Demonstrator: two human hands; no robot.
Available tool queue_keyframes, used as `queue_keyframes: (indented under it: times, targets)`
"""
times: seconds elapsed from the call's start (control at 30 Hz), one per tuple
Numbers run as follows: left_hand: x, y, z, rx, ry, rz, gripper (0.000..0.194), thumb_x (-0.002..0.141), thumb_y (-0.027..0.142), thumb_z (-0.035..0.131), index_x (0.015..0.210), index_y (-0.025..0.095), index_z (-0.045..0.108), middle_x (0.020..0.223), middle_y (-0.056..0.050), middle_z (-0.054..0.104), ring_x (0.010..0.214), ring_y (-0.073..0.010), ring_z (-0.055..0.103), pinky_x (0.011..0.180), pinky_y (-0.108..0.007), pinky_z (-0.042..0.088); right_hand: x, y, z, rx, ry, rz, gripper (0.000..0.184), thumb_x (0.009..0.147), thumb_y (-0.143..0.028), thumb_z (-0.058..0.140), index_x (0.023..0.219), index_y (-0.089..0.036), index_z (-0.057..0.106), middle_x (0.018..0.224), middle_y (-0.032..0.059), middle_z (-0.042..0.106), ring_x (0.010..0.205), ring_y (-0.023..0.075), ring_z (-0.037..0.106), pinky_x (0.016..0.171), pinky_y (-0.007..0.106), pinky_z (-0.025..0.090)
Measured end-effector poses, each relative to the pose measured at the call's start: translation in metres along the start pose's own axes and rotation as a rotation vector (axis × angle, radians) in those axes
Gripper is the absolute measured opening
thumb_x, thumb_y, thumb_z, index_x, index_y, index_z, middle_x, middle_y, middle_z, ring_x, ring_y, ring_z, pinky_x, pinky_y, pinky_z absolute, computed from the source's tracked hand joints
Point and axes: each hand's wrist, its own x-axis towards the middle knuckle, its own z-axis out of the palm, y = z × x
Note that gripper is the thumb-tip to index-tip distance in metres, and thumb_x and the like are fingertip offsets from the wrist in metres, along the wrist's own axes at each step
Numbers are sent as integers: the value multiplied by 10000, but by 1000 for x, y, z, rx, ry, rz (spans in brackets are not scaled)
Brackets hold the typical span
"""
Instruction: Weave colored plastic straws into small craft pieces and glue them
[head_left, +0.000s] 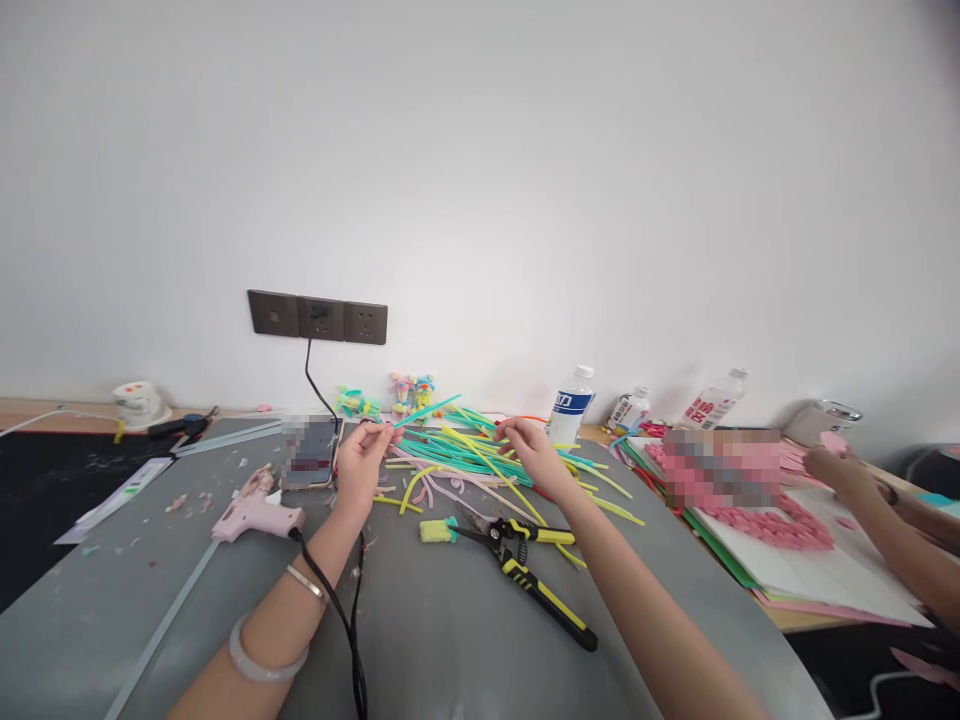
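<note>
My left hand (363,462) is closed in a pinch on a teal pipe cleaner (429,411), whose free end points up and to the right. To the right, my right hand (528,452) hovers over the pile with its fingers loosely bent and apart, nothing visible in them. Beneath both hands spreads a pile of pipe cleaners (465,455) in teal, yellow, pink and lilac. In front of the pile lie black and yellow pliers (517,560) with their handles spread. A small yellow and teal pipe-cleaner piece (438,530) sits by the jaws.
A pink glue gun (259,510) and a phone (319,455) lie at left, with black cables near my left forearm. Small pipe-cleaner figures (412,393) and a bottle (571,405) stand by the wall. At right, another person's hands (840,465) are above pink craft work (787,522).
</note>
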Motion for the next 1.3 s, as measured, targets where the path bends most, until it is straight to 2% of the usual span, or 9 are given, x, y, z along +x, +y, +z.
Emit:
queue_keyframes:
  times: [0.1,0.2,0.4,0.47,0.63,0.77,0.97,1.13,1.3]
  targets:
    - [1,2,1,-7,23,-8,344,668,463,755,789,165,632,835,-77,747,882,-242,707,826,-343,528,1,18,-10,-154,-13,101,181,842,-215,396,782,-176,562,776,70,678,711,190,643,663,296,479]
    - [1,2,2,37,0,-13,341,662,472,751,769,173,625,819,-67,741,903,-251,703,858,-347,509,-3,31,-23,-257,-16,199,167,806,-157,402,778,-175,565,647,50,668,607,180,617,594,278,445]
    - [0,1,3,48,-33,-11,367,653,493,752,783,171,631,826,-74,739,878,-253,702,825,-347,512,-31,42,-50,-450,-129,291,190,762,-187,505,586,-191,577,480,0,571,448,148,513,476,252,341]
    - [-1,0,4,55,-43,-19,374,643,497,759,783,172,636,821,-71,739,862,-251,703,814,-345,514,-41,44,-52,-512,-161,311,165,732,-177,558,572,-193,598,526,17,603,474,157,531,471,252,324]
    - [-3,1,5,87,-83,-34,394,629,520,762,774,173,648,807,-82,748,877,-271,703,803,-354,514,-55,47,-44,-677,-85,300,58,742,-190,605,781,-200,647,808,88,675,709,237,617,526,267,331]
    - [-5,4,6,105,-138,-87,379,643,517,754,768,173,658,783,-91,761,846,-262,705,755,-335,510,-54,45,-40,-730,-94,202,71,736,-157,597,670,-184,601,846,100,671,794,246,621,593,277,352]
    - [-7,9,7,130,-167,-127,417,624,551,756,727,157,670,700,-92,750,772,-249,703,624,-283,471,-44,33,-64,-589,-59,76,88,787,-199,532,795,-192,619,769,49,698,694,194,614,615,273,392]
    - [-7,8,6,155,-152,-122,417,641,553,743,736,150,692,739,-107,762,687,-211,673,587,-268,457,-34,3,-96,-275,85,-47,307,832,-469,534,866,-186,648,703,54,674,616,195,584,558,293,425]
    - [-6,7,6,143,-139,-123,394,649,536,744,725,154,683,765,-112,765,734,-226,688,620,-273,474,-35,-27,-117,-71,131,-67,437,740,-603,628,840,-179,660,727,64,668,594,173,553,508,274,417]
